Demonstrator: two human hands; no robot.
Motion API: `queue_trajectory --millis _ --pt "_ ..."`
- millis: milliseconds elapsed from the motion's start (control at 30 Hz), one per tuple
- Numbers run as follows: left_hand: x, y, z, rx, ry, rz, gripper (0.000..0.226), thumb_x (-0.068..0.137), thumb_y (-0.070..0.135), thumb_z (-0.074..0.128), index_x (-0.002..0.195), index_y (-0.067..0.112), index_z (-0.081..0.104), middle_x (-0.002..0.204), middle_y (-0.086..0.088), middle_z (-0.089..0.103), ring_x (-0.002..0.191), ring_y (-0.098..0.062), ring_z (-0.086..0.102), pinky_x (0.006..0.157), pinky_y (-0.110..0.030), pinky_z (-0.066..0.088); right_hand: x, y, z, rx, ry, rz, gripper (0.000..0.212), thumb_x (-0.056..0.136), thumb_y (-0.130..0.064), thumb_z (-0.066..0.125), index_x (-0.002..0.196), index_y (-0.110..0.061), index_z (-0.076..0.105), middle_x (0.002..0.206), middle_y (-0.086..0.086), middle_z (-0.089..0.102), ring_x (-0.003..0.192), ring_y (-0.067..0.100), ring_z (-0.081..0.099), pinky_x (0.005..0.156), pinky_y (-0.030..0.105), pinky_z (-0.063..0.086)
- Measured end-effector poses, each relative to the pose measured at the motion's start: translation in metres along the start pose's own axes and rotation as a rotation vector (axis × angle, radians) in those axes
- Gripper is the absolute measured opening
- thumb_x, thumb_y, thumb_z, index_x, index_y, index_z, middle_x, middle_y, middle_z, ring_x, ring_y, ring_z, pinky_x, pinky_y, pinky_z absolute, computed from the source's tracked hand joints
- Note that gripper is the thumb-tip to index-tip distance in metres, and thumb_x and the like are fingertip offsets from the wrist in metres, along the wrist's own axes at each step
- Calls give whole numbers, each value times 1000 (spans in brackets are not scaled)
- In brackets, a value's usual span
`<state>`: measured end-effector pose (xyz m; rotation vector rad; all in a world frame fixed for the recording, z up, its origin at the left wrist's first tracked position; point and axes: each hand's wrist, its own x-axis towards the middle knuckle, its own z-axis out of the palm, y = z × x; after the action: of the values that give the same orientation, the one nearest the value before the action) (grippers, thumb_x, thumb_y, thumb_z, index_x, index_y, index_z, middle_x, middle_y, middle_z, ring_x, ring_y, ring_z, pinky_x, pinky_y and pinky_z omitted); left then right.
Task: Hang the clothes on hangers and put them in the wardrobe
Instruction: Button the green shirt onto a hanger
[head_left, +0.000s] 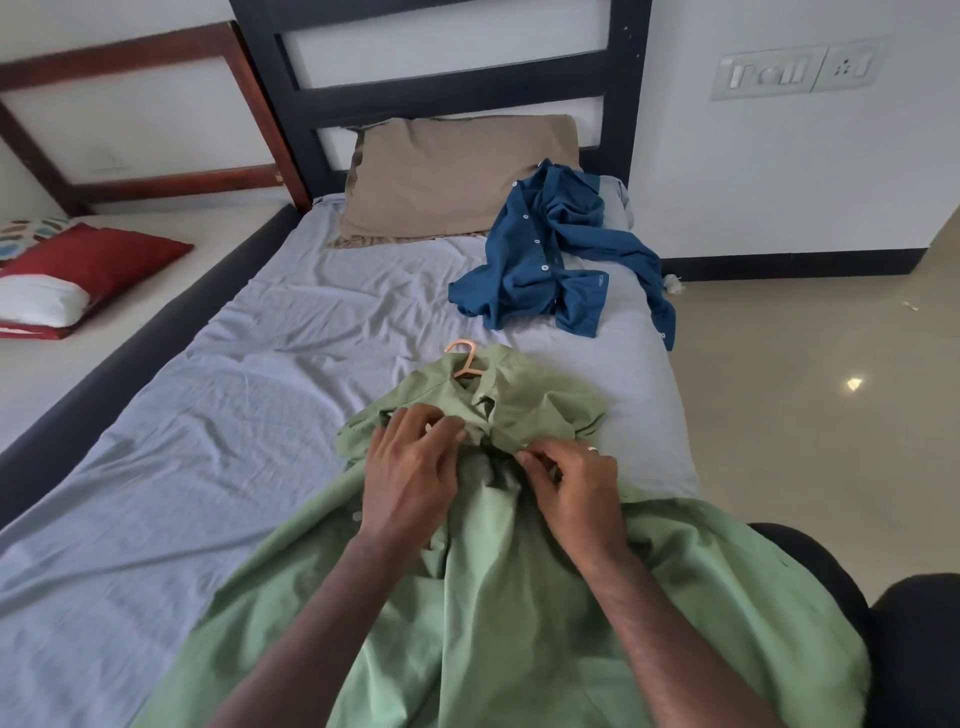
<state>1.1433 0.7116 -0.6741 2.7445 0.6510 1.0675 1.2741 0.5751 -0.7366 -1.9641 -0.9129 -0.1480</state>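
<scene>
Head view: The green shirt (519, 597) is lying across the near end of the bed (234, 389), its lower part running out of frame at the bottom edge. A pale orange hanger (466, 358) is sitting inside the green shirt's collar; only its hook and neck are showing, the rest being hidden under the fabric. The left hand (410, 467) is pinching the shirt front just below the collar with curled fingers. The right hand (576, 488) is pinching the opposite front edge beside it, fingers curled; what lies between the fingertips is too small to make out. Beyond the green shirt, toward the headboard, a blue shirt (550, 260) is lying crumpled, partly overlapping a tan pillow (447, 176).
</scene>
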Motion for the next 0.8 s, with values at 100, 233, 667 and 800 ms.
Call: queue_trajectory --millis 100,233,667,800 --pt "1 5 -14 75 -42 115 20 98 25 50 95 19 69 86 4 61 78 -19 54 72 -37 39 0 -3 0 40 -16 -32 18 95 -41 66 89 -26 72 84 -11 72 76 15 66 73 45 53" --pt "1 5 -27 245 -94 258 11 87 15 60 90 20 70 76 4 57 73 -20 52 69 -37 37 -3 -2 -7 46 -2 -37 20 95 -41 67 84 -25 70 79 -12 70 70 13 65 68 44 53" --pt "35 -28 -63 -645 -1090 -238 18 85 23 80 84 11 67 70 -9 63 63 -17 53 60 -27 43 10 -9 -35 201 -122 -27 18 89 -32 77 77 -18 74 63 -11 65 57 8 58 55 20 43" --pt "56 -54 -62 -370 -1066 -195 15 81 13 80 83 26 73 71 14 68 61 1 58 63 -17 43 40 -6 -49 72 -668 78 4 87 -23 79 85 -23 75 74 -11 68 66 -1 60 63 17 43"
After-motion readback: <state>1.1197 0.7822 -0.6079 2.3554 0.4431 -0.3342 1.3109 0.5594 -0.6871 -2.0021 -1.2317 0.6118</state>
